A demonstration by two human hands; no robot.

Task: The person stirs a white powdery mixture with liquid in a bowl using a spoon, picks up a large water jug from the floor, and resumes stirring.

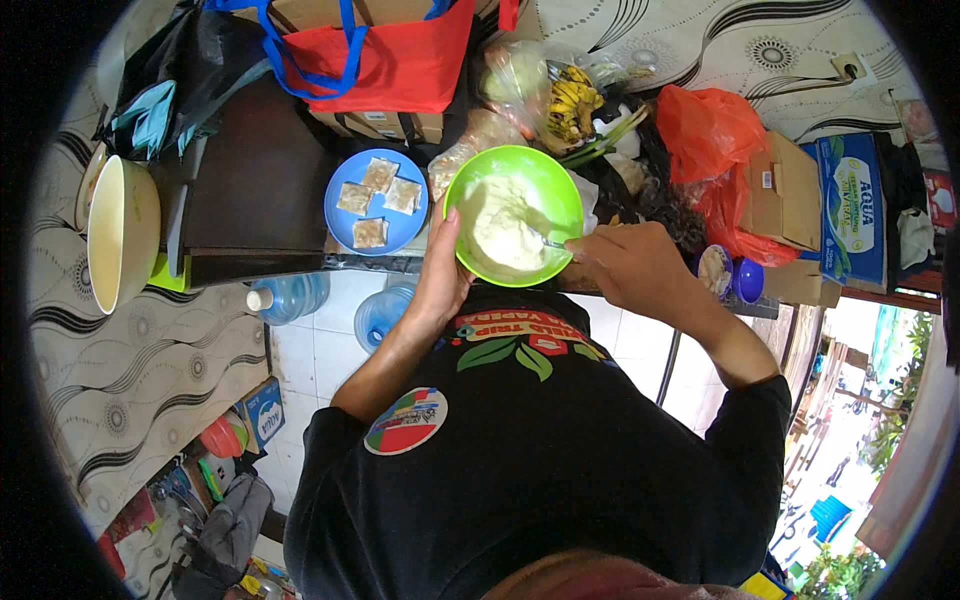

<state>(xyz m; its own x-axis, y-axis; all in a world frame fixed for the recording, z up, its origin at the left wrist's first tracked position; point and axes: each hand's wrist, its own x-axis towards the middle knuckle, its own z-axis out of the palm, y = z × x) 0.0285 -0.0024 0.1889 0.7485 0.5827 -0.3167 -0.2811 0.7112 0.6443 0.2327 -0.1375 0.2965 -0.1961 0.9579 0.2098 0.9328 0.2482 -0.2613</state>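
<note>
A lime-green bowl is tilted toward me at the counter's front edge, with pale, lumpy dough or batter inside. My left hand grips the bowl's left side, its thumb over the rim. In my right hand is the handle of a metal utensil, probably a spoon; its other end is buried in the pale mix. Left of the bowl a blue plate carries several square pieces of filled, flat pastry or wrapped food, spaced apart.
Behind the bowl lie a clear bag of vegetables, yellow bananas and a red shopping bag. Red plastic bags, a cardboard box and small purple cups stand right. A cream basin is far left; water jugs are below.
</note>
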